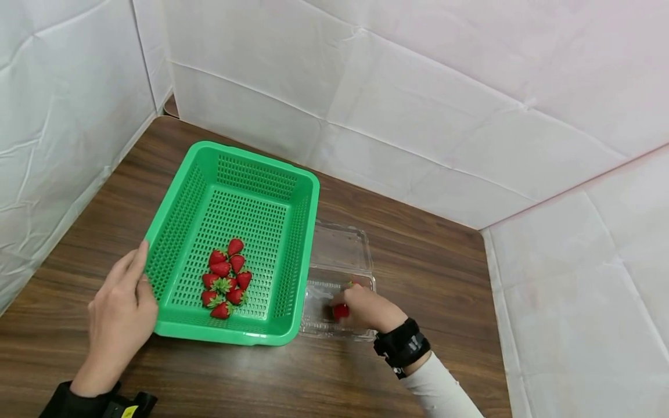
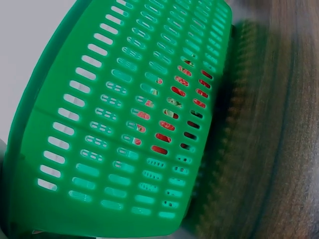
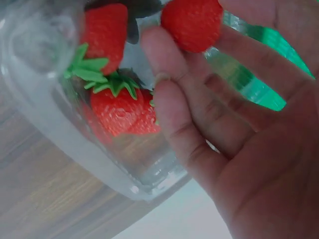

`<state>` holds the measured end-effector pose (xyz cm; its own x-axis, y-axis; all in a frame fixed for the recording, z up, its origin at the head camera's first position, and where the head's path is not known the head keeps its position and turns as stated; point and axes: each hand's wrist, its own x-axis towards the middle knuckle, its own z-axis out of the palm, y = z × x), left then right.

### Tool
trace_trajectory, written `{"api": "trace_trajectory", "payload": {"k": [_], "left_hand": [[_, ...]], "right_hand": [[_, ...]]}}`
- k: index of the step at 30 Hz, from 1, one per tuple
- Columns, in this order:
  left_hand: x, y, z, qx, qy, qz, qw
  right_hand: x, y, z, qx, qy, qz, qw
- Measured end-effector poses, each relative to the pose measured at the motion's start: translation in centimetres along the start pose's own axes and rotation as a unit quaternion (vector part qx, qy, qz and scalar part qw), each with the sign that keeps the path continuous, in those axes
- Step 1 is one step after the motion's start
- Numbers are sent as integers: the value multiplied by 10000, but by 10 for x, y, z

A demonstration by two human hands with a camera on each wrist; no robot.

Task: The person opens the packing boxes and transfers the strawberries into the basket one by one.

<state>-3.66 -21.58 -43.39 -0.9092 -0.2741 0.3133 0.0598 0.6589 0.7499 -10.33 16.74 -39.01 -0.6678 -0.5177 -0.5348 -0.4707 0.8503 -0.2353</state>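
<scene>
A green plastic basket (image 1: 245,209) with slotted walls holds a cluster of red strawberries (image 1: 222,269) in its near half. My left hand (image 1: 122,305) holds the basket's left rim near the front corner. In the left wrist view, the basket's outer wall (image 2: 124,119) shows red fruit through its slots. Over a clear plastic box (image 1: 326,331) to the right, my right hand (image 1: 366,307) pinches a strawberry (image 3: 192,25) between thumb and fingertips. Other strawberries (image 3: 122,109), with green leaves, lie in the box beside the fingers.
The clear box's lid (image 1: 342,247) is folded open toward the back. The basket's right side overlaps the box in the head view. White sheeting (image 1: 392,128) walls off the back and sides of the brown wooden table (image 1: 434,267).
</scene>
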Motion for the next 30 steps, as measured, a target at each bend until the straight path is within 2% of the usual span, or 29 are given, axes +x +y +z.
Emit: {"api": "trace_trajectory", "payload": {"k": [7, 15, 23, 27, 30], "left_hand": [[-1, -1, -1, -25, -138, -114, 9998], [1, -2, -2, 57, -298, -202, 9993], [0, -2, -3, 90, -378, -184, 9991], [0, -2, -5, 175, -532, -157, 9983], [1, -2, -6, 312, -662, -76, 9973]], "right_hand": [[-2, -4, -10, 66, 340, -152, 9993], [-5, -16, -40, 659, 402, -159, 9969], [-2, -33, -77, 126, 821, -671, 9943], [1, -43, -88, 6, 895, -682, 9937], [5, -50, -91, -136, 1004, -888, 9909]]}}
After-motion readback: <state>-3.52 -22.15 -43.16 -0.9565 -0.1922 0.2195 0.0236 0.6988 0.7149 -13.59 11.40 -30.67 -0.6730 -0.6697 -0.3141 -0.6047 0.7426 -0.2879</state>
